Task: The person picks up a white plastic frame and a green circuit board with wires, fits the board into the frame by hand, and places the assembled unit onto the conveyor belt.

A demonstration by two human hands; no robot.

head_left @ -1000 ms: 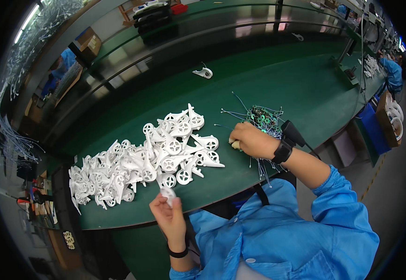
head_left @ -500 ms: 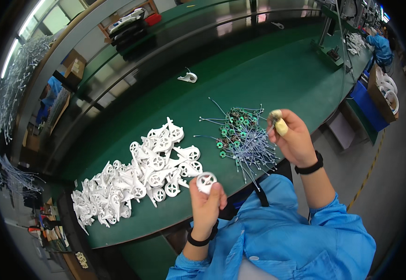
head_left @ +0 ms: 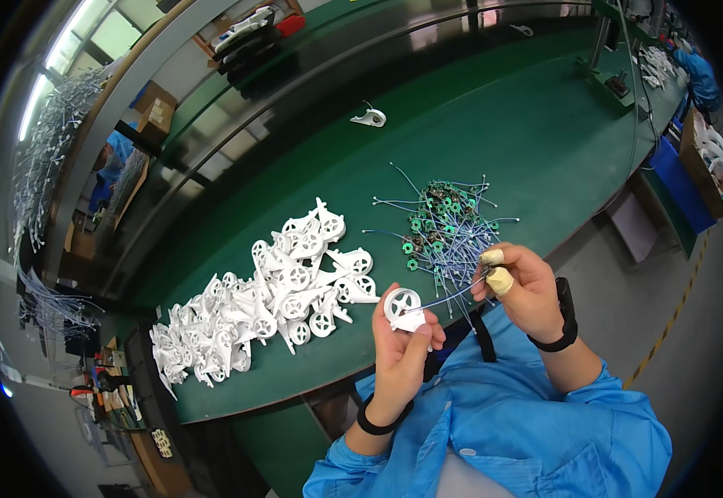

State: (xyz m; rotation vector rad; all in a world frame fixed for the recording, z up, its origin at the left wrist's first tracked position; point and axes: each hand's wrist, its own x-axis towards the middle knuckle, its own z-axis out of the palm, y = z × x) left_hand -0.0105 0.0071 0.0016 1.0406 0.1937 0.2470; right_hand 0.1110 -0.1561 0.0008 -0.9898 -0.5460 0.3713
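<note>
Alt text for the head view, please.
A person's left-hand grip holds a white plastic part, the right-hand grip a small dark piece, a blue wire spanning between them. Piles of white parts and wires lie on the green table.

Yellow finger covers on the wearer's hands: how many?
2, both on the right hand: thumb cover and, just above it, fingertip cover. Others may be hidden.

White casings [head_left: 258, 299] and wired parts [head_left: 453, 236] strew the green bench [head_left: 527, 149].
</note>
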